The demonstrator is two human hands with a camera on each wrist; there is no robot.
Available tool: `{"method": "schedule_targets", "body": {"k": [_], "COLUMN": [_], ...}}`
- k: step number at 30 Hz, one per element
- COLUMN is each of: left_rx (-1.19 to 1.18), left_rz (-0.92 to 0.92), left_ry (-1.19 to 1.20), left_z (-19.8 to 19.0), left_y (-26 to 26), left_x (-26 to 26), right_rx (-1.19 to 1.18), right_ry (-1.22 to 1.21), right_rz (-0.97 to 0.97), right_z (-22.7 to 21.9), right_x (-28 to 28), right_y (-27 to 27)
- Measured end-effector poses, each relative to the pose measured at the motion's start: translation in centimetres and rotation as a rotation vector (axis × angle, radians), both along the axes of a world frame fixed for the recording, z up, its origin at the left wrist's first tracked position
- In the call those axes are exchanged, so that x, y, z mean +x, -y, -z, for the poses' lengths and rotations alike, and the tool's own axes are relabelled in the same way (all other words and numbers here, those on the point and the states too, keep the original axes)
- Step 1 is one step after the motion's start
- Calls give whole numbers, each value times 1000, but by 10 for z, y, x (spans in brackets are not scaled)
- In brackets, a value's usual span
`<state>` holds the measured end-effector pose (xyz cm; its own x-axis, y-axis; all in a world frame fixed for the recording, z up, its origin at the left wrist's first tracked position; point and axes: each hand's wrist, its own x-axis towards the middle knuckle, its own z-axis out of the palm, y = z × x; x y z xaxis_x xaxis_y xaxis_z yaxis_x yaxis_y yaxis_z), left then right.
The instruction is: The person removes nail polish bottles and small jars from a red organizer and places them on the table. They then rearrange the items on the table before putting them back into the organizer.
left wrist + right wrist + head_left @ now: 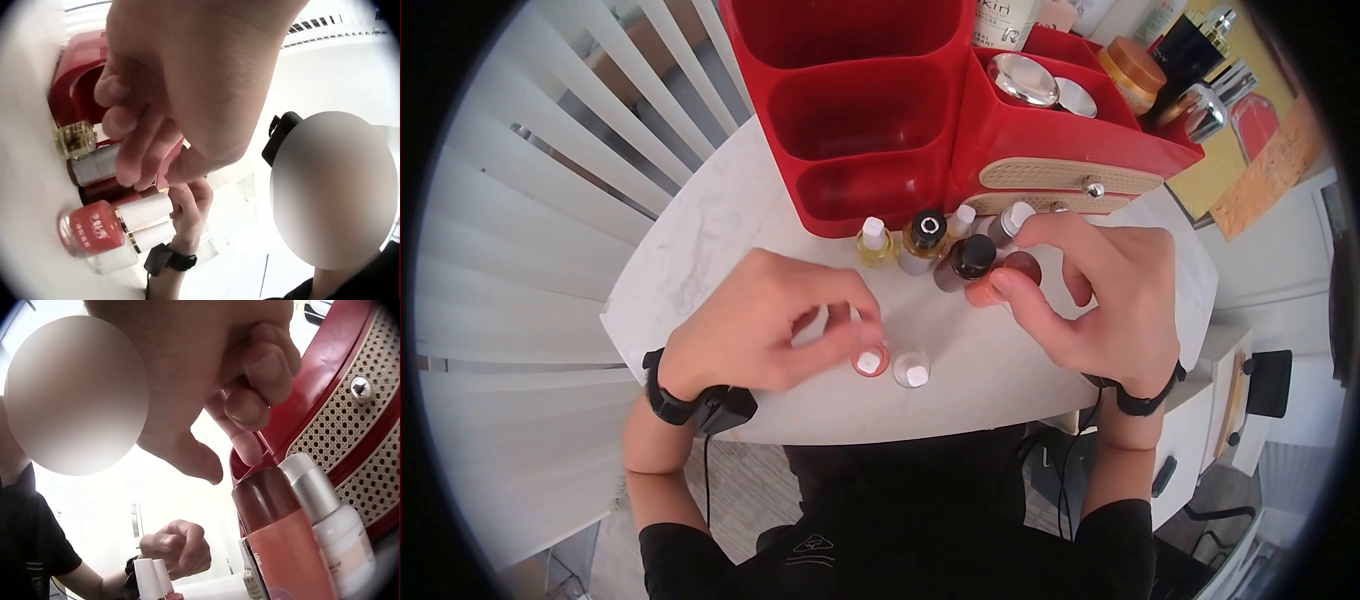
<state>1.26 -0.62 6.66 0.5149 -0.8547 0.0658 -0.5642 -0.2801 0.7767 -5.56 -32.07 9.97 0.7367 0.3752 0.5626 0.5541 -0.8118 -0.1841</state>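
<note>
My left hand (775, 320) holds nothing, its fingers loosely bent beside a red nail polish bottle (95, 229) with a white cap. In the left wrist view the fingertips sit just above that cap. A clear nail polish bottle (914, 372), also white-capped, stands right next to it. My right hand (1105, 295) is spread, thumb apart from the fingers, over a coral bottle with a brown cap (265, 499). Thumb and fingertip are close above this cap in the right wrist view. Behind the coral bottle stands a silver-collared pump bottle (340, 540).
Beyond the hands, a yellowish bottle (874, 245) and dark-capped bottles (975, 258) line the front of a red organizer (805, 195) with hollow compartments. Its right part has woven-front drawers (1040, 176) and cosmetics on top. The white tabletop (670, 255) has a rounded edge.
</note>
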Motion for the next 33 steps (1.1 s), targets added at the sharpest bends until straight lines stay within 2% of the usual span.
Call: {"method": "schedule_targets", "body": {"k": [2, 3, 5, 6, 8, 13, 16, 19, 21, 25, 27, 31, 33], "left_rx": [-115, -113, -148, -147, -110, -127, -113, -131, -165, -191, -194, -161, -126], "left_rz": [-190, -195, -407, -417, -344, -300, -287, -265, -242, -192, -190, -142, -137], "left_ry": [198, 197, 190, 178, 350, 320, 338, 349, 332, 334, 333, 314, 288], "left_z": [5, 6, 11, 16, 26, 35, 32, 29, 25, 21, 20, 13, 11], "left_y": [0, 1, 7, 8, 11, 14, 13, 8, 6, 3, 1, -2, -2], "left_x": [4, 6, 6, 8, 16, 19, 18, 18, 18, 15, 15, 15, 12], "right_rx": [-9, -19, -5, 6, -3, -37, -11, 44, 60, 24, 89, 171, 306], "right_ry": [-48, -98, -111, -115, -161, -284, -240, -351, -459, -527, -550, -542, -451], "right_rz": [11, 22, 12, 8, 25, 78, -2, -84, -232, -308, -331, -266, -80], "right_z": [-4, -4, 8, 13, 12, 5, 4, -3, -4, -1, -4, -6, -3], "right_x": [-3, -4, -1, 0, -3, -5, -7, -11, -11, -10, -8, -5, -4], "right_y": [-2, -3, -4, -4, -5, -4, -3, -3, -6, -9, -9, 5, 4]}}
